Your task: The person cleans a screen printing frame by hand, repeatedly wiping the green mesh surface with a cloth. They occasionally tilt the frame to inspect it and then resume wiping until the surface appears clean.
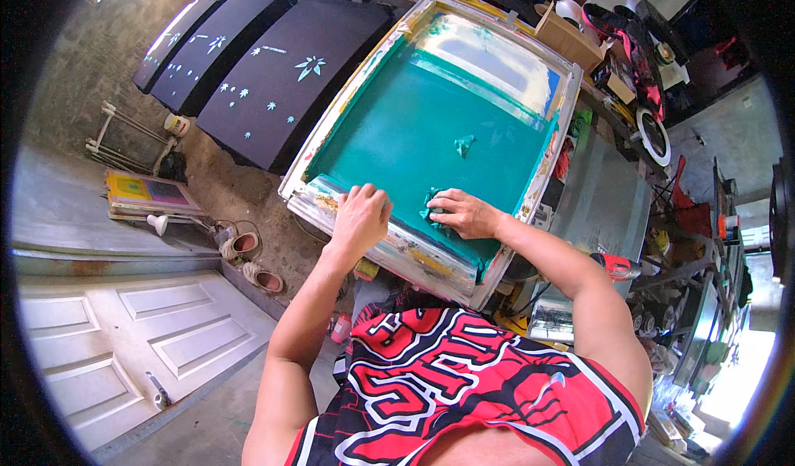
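Note:
A silk-screen printing frame (565,103) lies before me, its mesh (397,124) coated with green ink. My right hand (463,213) presses a crumpled, green-stained rag (433,204) onto the near part of the mesh. Farther up the mesh lies a small crumpled green scrap (463,145), apart from the hand. My left hand (365,214) is curled over the near bar of the frame, left of the rag; its thumb and fingertips are hidden. Tape and dried ink cover the frame's bars. A paler blocked-out area (490,53) shows at the far end.
Black fabric panels (292,75) with pale leaf prints lie in a row to the left. A cardboard box (568,37) stands at the far right. A red heat gun (615,267) is near my right arm. Shoes (239,244) and a white door (149,335) are at lower left.

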A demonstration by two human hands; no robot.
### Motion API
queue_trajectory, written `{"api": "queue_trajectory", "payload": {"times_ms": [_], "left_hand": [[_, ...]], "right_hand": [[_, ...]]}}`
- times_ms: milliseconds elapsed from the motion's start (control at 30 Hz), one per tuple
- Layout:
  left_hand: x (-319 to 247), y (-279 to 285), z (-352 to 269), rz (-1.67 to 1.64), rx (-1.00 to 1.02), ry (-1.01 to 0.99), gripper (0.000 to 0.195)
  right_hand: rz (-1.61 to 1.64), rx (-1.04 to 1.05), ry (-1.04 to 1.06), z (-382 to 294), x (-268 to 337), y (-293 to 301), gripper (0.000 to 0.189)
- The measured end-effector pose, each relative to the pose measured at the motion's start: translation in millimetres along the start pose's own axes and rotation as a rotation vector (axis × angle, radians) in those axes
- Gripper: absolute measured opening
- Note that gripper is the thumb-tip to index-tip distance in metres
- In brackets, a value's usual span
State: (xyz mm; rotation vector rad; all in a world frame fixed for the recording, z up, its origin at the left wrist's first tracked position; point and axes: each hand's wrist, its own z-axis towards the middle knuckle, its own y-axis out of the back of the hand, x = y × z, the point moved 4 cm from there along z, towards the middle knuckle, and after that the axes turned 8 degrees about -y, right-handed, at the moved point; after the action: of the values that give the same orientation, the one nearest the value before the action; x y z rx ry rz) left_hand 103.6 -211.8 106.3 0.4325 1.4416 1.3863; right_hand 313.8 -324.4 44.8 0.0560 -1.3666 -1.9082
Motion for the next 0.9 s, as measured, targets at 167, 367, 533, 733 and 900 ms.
{"api": "queue_trajectory", "payload": {"times_ms": [167, 367, 533, 733, 900], "left_hand": [[-6, -18, -20, 0.045, 0.127, -0.028, 0.015], [-6, -28, -28, 0.022, 0.157, 0.018, 0.017], [-7, -26, -26, -0.013, 0.165, 0.022, 0.015], [4, -12, -28, -0.088, 0.104, 0.064, 0.011], [3, -13, -22, -0.056, 0.089, 0.037, 0.011]], "right_hand": [[-0.056, 0.129, -0.082, -5, -6, -7, 0.052], [-0.046, 0.151, 0.042, -12, -4, -4, 0.059], [-0.133, 0.195, -0.013, -7, -8, -15, 0.055], [-0.023, 0.256, -0.036, -32, -12, 34, 0.048], [-0.086, 0.153, -0.126, 5, -17, 51, 0.046]]}}
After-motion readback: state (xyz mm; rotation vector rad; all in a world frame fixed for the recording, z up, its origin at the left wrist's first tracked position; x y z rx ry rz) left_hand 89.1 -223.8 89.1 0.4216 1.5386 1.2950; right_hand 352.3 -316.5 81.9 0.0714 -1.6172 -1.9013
